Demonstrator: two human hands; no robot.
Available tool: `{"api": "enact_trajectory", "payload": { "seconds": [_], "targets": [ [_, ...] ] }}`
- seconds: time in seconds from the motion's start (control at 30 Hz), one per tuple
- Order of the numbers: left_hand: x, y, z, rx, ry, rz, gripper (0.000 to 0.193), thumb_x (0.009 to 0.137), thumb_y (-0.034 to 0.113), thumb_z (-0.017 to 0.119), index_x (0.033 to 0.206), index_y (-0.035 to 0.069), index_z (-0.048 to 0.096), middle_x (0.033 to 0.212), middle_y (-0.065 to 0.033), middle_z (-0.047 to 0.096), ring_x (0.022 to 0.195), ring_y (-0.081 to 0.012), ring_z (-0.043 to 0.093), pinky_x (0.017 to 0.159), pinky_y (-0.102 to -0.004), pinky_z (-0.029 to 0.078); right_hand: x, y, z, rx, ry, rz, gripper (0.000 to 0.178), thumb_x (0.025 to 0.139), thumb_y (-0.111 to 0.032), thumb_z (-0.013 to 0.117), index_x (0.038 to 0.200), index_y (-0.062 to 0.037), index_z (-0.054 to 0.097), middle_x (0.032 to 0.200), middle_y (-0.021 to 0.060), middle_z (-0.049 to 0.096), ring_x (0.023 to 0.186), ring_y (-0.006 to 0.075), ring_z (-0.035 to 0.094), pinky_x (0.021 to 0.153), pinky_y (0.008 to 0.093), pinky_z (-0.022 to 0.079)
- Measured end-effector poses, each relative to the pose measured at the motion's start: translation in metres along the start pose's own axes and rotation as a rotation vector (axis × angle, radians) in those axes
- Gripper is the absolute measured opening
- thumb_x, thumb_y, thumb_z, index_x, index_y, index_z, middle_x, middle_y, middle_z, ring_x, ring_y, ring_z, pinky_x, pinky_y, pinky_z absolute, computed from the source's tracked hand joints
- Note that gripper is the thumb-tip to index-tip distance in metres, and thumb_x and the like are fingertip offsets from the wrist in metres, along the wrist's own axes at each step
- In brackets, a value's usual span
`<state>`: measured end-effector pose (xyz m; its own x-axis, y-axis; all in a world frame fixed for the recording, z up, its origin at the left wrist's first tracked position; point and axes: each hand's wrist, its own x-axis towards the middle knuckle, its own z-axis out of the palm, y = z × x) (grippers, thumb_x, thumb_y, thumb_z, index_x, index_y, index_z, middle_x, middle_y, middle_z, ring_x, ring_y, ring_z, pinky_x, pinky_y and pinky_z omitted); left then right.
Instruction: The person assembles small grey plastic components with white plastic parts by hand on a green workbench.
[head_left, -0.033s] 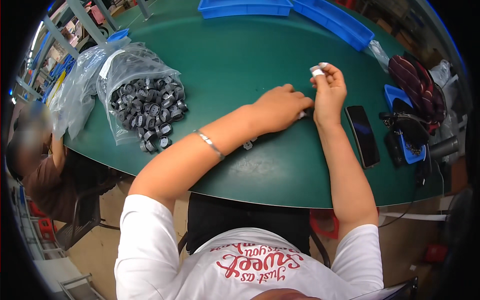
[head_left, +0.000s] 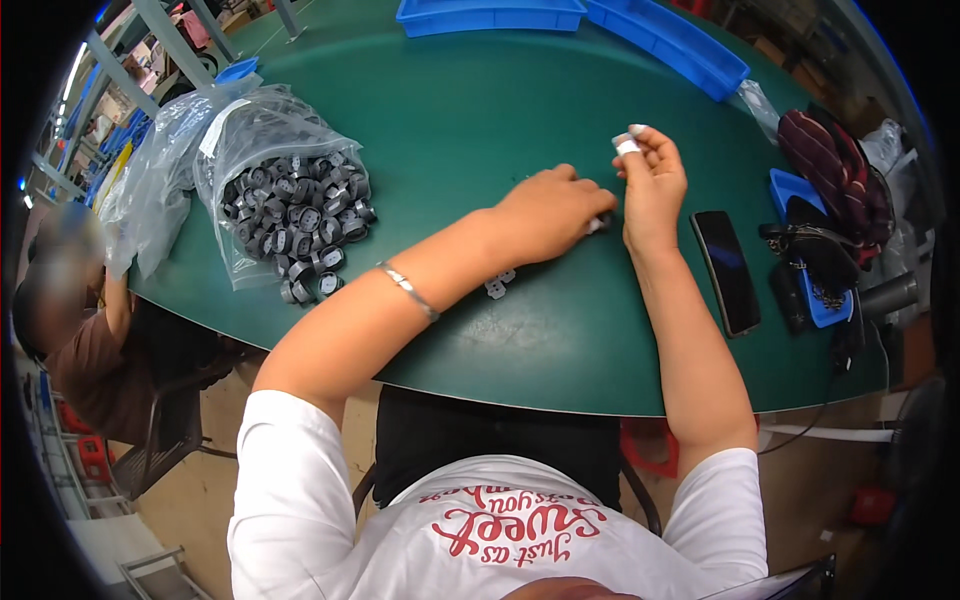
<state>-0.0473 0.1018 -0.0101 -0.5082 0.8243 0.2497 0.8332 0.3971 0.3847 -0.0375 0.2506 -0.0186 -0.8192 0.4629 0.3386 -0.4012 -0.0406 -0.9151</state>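
Note:
My left hand (head_left: 560, 215) reaches across the table with its fingers curled round a small dark part (head_left: 604, 222), probably like the dark grey plastic pieces in the pile. Just to the right, my right hand (head_left: 655, 195) is raised with bent fingers. White coverings wrap its thumb and index fingertip, which come close together. Whether something tiny sits between them is too small to make out. A few small pale flat pieces (head_left: 498, 285) lie on the table by my left wrist, partly hidden under it.
Short dark grey ring-shaped parts (head_left: 300, 215) spill from a clear plastic bag (head_left: 235, 150) at the left. A phone (head_left: 725, 272) lies right of my right forearm. Blue trays (head_left: 490, 18) line the far edge. A dark bag (head_left: 825, 235) and cloth (head_left: 830, 175) sit at the right. Another person sits far left.
Both hands have shifted slightly left. The dark part at my left fingertips and the pale pieces by the wrist show more clearly.

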Motion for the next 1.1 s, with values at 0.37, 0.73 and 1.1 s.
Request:
{"api": "enact_trajectory", "payload": {
  "seconds": [0.37, 0.73, 1.1],
  "targets": [
    [-0.048, -0.022, -0.029, -0.304, 0.349, -0.292, 0.017, 0.080, 0.011, 0.069, 0.091, 0.001, 0.062, 0.107, -0.0135, 0.066, 0.107, -0.0273, 0.060, 0.087, -0.0377, 0.048, -0.026, -0.005, 0.023, -0.029, -0.267, 0.033, 0.016, 0.090, -0.003, 0.061, 0.106, 0.0008, 0.061, 0.097, 0.0055, 0.064, 0.083, 0.0104, 0.061, 0.070, 0.0229, 0.049],
    [-0.076, -0.020, -0.034, -0.564, 0.503, -0.451, 0.017, 0.080, 0.004, 0.066, 0.088, 0.000, 0.052, 0.087, -0.0059, 0.059, 0.076, -0.0123, 0.057, 0.068, -0.0272, 0.048, -0.046, -0.022, 0.036, 0.021, -0.446, 0.252, 0.018, 0.090, -0.004, 0.060, 0.106, 0.0023, 0.059, 0.099, 0.0080, 0.065, 0.082, 0.0132, 0.064, 0.070, 0.0243, 0.050],
    [-0.081, -0.019, -0.029, -0.335, 0.564, -0.294, 0.023, 0.078, 0.002, 0.064, 0.099, 0.002, 0.055, 0.091, -0.0102, 0.059, 0.076, -0.0226, 0.058, 0.068, -0.0322, 0.047, -0.053, -0.017, 0.041, -0.021, -0.467, 0.299, 0.016, 0.090, -0.005, 0.062, 0.105, 0.0019, 0.060, 0.096, 0.0070, 0.065, 0.082, 0.0119, 0.063, 0.071, 0.0238, 0.050]
  ]
}}
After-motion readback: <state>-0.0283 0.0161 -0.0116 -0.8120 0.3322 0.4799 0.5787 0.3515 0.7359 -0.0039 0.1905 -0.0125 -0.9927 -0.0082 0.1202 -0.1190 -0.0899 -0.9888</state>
